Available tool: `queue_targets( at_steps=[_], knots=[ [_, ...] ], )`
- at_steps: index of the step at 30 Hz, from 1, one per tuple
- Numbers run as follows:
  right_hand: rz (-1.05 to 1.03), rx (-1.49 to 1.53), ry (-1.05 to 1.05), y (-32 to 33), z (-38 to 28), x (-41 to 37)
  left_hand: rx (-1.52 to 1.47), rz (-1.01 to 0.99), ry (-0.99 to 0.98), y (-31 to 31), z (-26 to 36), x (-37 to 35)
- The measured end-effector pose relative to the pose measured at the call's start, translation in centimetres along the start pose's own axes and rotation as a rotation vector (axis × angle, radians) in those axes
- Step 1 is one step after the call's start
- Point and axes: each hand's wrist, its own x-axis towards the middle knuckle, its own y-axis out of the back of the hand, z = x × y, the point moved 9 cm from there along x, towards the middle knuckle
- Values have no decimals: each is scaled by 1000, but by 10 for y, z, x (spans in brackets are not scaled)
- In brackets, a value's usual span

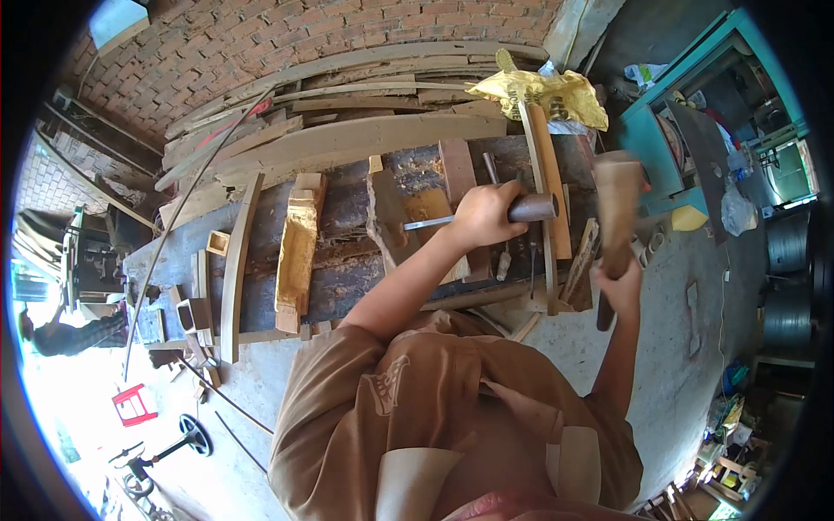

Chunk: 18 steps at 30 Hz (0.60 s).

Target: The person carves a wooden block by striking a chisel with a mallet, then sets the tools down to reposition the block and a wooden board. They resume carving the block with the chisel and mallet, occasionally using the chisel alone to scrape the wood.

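No legible txt, labels or nos.

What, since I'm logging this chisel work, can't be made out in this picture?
Head view:
1. mallet in the right hand: motion blur smears its head.
2. chisel: the left hand covers part of its handle; whether its tip touches anything is too small to tell.
3. person at the left edge: cut off, washed by glare.
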Motion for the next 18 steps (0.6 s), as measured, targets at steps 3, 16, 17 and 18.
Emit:
queue_targets(
  at_steps=[3, 16, 17, 18],
  knots=[
    [178, 499, -149, 10, 27, -1, -8, 23, 9, -1, -4, 2],
    [46, 458, -133, -18, 25, -2, -29, 20, -7, 0, -3, 0],
    [-58, 448, -123, -31, 28, -2, -43, 34, -2, 2, -3, 1],
    [-69, 153, -39, -42, 22, -1, -44, 33, -7, 3, -4, 1]
  ],
)
